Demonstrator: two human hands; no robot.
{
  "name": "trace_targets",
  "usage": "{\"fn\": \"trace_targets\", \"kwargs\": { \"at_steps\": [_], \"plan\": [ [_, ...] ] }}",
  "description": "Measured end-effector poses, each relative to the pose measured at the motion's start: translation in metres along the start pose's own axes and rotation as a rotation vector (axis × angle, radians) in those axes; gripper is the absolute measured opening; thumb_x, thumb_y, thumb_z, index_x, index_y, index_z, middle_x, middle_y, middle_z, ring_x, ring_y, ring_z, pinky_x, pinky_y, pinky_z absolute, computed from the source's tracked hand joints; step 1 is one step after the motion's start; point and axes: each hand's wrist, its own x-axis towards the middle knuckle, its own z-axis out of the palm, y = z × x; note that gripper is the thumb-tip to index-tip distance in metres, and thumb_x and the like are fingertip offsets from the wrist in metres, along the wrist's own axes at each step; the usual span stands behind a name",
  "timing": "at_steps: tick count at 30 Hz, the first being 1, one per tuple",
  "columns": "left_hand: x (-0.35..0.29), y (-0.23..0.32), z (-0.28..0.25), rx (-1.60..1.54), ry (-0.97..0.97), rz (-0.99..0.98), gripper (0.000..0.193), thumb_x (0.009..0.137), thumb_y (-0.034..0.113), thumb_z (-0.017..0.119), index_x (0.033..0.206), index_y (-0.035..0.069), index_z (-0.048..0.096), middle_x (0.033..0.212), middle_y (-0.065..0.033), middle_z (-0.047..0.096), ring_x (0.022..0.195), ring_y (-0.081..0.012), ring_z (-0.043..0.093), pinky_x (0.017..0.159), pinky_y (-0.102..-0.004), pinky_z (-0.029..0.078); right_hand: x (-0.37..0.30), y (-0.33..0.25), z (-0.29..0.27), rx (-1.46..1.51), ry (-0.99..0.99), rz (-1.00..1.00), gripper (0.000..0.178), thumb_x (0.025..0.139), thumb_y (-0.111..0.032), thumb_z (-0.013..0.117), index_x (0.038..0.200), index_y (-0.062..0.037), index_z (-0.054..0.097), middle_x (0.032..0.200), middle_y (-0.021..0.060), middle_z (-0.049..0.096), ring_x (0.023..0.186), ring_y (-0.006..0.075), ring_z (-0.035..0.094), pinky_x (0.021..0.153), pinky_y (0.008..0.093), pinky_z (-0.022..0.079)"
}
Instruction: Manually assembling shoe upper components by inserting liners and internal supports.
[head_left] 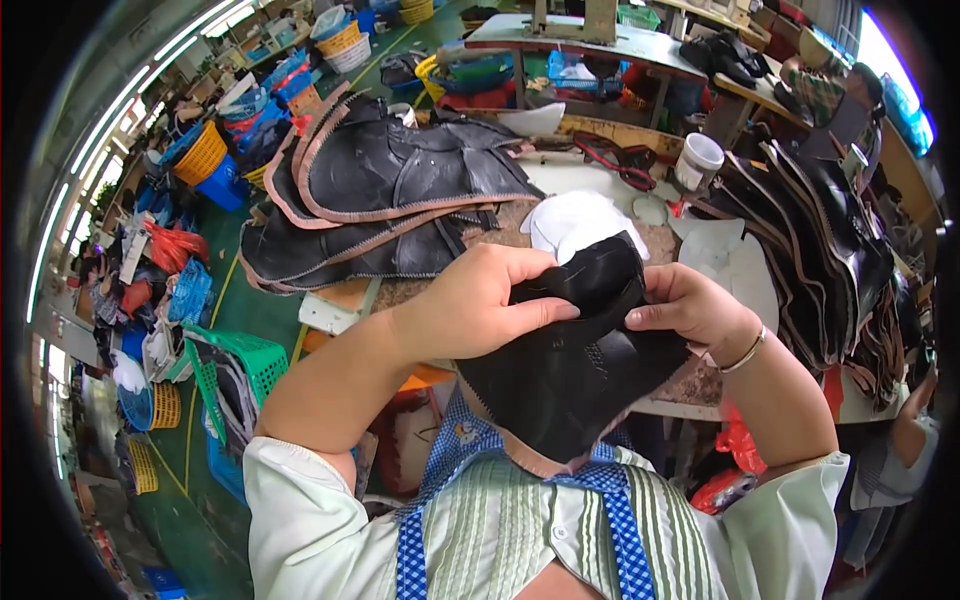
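Held up close to my chest is a black shoe upper (560, 395) with a pinkish-tan toothed lower edge. My left hand (475, 300) pinches its top opening on the left, thumb lying across the front. On the other side, my right hand (695, 305) grips the rim between thumb and fingers. Just beyond the upper lies a pile of white rounded pieces (580, 222) on the worktable. A stack of similar black uppers (400, 165) spreads out to the left. More black uppers (815, 265) are piled on the right.
A white tub (698, 160) and red-and-black scissors (622, 165) lie at the table's far side. A green basket (240, 365) stands on the floor at left, with yellow baskets (200, 152) farther back. Another worktable (590, 50) is ahead; people sit at the right edge.
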Motion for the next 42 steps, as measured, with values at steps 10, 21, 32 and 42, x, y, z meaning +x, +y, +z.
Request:
{"fn": "trace_targets", "kwargs": {
  "at_steps": [10, 21, 32, 42],
  "plan": [
    [0.002, 0.01, 0.01, -0.035, 0.032, -0.006, 0.011, 0.086, 0.007, 0.072, 0.093, 0.002, 0.068, 0.081, 0.0003, 0.064, 0.076, -0.005, 0.057, 0.068, -0.0246, 0.047, -0.002, -0.019, 0.026, -0.331, 0.081, -0.595, 0.019, 0.087, -0.001, 0.071, 0.105, 0.002, 0.066, 0.095, -0.0003, 0.069, 0.089, 0.0052, 0.059, 0.082, 0.0232, 0.05],
    [0.005, -0.021, 0.012, 0.364, 0.296, 0.188, 0.031, 0.091, 0.017, 0.066, 0.066, 0.0, 0.061, 0.062, -0.017, 0.057, 0.056, -0.0302, 0.059, 0.05, -0.0377, 0.043, -0.012, -0.002, 0.001, -0.415, 0.534, -0.777, 0.019, 0.081, -0.001, 0.076, 0.099, 0.0012, 0.068, 0.087, 0.0011, 0.069, 0.082, 0.0079, 0.062, 0.073, 0.0253, 0.051],
    [0.001, -0.052, -0.023, 0.715, 0.824, 0.513, 0.018, 0.09, 0.005, 0.061, 0.106, -0.003, 0.055, 0.105, -0.0156, 0.061, 0.098, -0.0296, 0.059, 0.09, -0.0375, 0.046, -0.147, -0.129, -0.072, -1.52, 1.391, -1.045, 0.026, 0.081, -0.016, 0.077, 0.1, -0.0002, 0.071, 0.09, 0.008, 0.071, 0.081, 0.0154, 0.066, 0.078, 0.0273, 0.052],
    [-0.062, -0.164, 0.036, 0.653, 0.61, 0.05, 0.021, 0.081, 0.01, 0.07, 0.098, 0.004, 0.06, 0.102, -0.0151, 0.061, 0.093, -0.0352, 0.061, 0.08, -0.0398, 0.051, -0.245, -0.002, -0.392, -1.893, 1.371, -0.256, 0.067, 0.087, -0.042, 0.067, 0.144, -0.015, 0.044, 0.15, 0.0235, 0.037, 0.137, 0.0421, 0.036, 0.109, 0.0472, 0.036]
  ]
}}
